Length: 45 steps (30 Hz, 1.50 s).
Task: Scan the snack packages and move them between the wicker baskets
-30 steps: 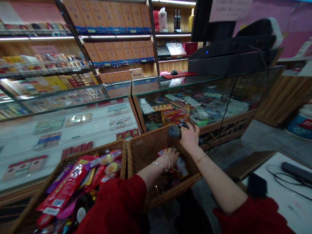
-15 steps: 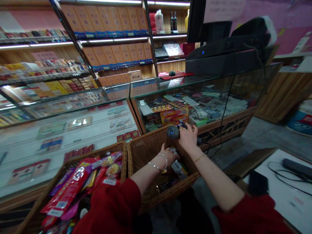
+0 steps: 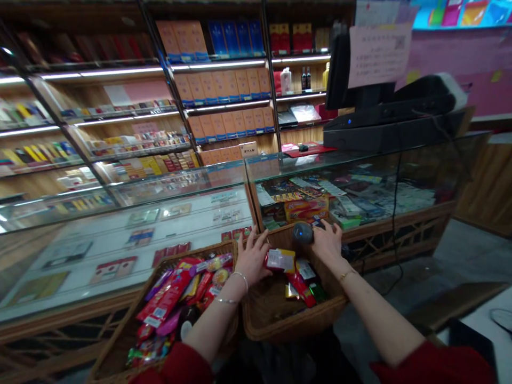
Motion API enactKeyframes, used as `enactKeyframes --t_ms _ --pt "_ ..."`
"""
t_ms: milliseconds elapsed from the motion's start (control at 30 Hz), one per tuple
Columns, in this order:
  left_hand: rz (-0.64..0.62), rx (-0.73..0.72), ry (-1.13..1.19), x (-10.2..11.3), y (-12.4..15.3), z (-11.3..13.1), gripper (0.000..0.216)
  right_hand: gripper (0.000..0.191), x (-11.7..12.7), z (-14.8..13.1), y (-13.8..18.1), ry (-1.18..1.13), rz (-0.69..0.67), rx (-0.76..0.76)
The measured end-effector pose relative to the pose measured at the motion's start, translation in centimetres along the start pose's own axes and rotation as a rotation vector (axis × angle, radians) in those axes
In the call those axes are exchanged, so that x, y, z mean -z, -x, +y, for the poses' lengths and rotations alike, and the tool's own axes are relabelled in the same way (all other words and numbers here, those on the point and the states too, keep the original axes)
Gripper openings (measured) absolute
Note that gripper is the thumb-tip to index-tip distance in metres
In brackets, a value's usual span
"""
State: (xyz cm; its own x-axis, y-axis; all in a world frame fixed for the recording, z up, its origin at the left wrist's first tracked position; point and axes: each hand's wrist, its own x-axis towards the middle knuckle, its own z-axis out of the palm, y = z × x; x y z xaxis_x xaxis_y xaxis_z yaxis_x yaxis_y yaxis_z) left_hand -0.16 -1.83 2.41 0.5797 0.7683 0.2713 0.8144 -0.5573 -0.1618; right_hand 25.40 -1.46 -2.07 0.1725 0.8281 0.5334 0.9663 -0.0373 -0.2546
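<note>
My left hand (image 3: 253,258) is raised above the right wicker basket (image 3: 288,323), fingers partly spread, gripping a bundle of small snack packets (image 3: 282,260) whose red and yellow wrappers hang down into the basket. My right hand (image 3: 328,244) is closed on a dark handheld scanner (image 3: 303,232) with a blue light, at the basket's far rim. Both wrists wear thin bracelets and the sleeves are red.
A left wicker basket (image 3: 124,341) holds several red and pink snack packs (image 3: 176,293). Behind stand glass display counters (image 3: 280,165) with goods inside, lit shelves of boxed cartons (image 3: 224,85), and a till with a monitor (image 3: 384,106). A cable (image 3: 394,213) hangs down the counter front.
My left hand has come up out of the right basket with the packets. The view has tilted up and shifted, showing more shelves. My right hand stays on the scanner.
</note>
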Motion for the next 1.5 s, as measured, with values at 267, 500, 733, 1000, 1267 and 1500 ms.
enactKeyframes --t_ms 267,500,733,1000,1267,1500 --pt "0.249 0.397 -0.021 -0.9 1.0 -2.4 0.074 0.033 0.5 -3.6 1.6 -0.064 0.062 0.162" --pt "0.304 0.446 -0.026 -1.8 1.7 -3.2 0.074 0.031 0.9 -6.4 3.1 -0.175 0.108 0.28" --pt "0.307 0.422 -0.044 -2.8 2.0 -3.9 0.072 0.034 0.8 -6.8 3.8 -0.248 0.122 0.332" --pt "0.315 0.417 -0.032 -2.8 2.0 -3.7 0.071 0.031 0.7 -6.7 4.0 -0.284 0.129 0.338" --pt "0.306 0.408 -0.038 -2.8 2.0 -3.6 0.07 0.032 0.8 -6.7 3.9 -0.292 0.114 0.331" --pt "0.303 0.404 -0.028 -2.9 2.0 -3.7 0.07 0.029 1.0 -6.7 4.0 -0.297 0.133 0.333"
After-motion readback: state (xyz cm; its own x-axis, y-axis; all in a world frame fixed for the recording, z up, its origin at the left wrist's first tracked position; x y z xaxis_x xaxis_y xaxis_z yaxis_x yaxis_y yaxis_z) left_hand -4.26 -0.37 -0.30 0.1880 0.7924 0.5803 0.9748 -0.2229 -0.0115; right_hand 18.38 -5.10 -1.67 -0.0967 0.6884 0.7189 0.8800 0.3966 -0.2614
